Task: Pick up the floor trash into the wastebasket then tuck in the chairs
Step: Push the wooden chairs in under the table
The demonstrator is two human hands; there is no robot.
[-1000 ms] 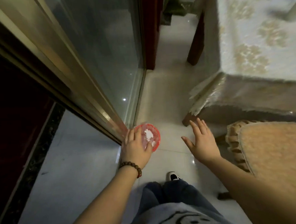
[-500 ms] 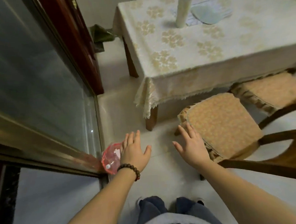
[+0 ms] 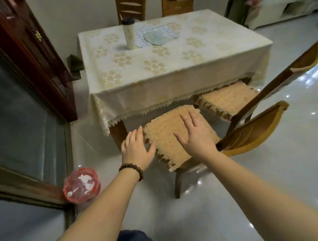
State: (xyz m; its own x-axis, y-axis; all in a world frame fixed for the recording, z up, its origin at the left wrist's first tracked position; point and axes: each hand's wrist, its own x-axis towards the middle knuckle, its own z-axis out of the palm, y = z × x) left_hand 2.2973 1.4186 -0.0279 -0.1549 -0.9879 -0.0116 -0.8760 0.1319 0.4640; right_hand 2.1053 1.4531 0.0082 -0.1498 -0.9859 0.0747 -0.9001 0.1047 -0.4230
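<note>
A small red wastebasket with white trash inside stands on the floor at the lower left, beside the sliding door frame. Two wooden chairs with orange seat cushions are pulled out from the table. The near chair stands just ahead of me, and the second chair sits behind it, its seat partly under the tablecloth. My left hand is open, fingers spread, at the left edge of the near cushion. My right hand is open over that cushion, holding nothing.
A table with a cream floral cloth carries a tall bottle and a fan on paper. Two more chairs stand at its far side. A dark red door and a glass sliding door are on the left. Glossy tiled floor stretches to the right.
My view has lifted from the floor by the door toward the table. My left hand has left the wastebasket, and both hands have moved forward over the near chair's seat.
</note>
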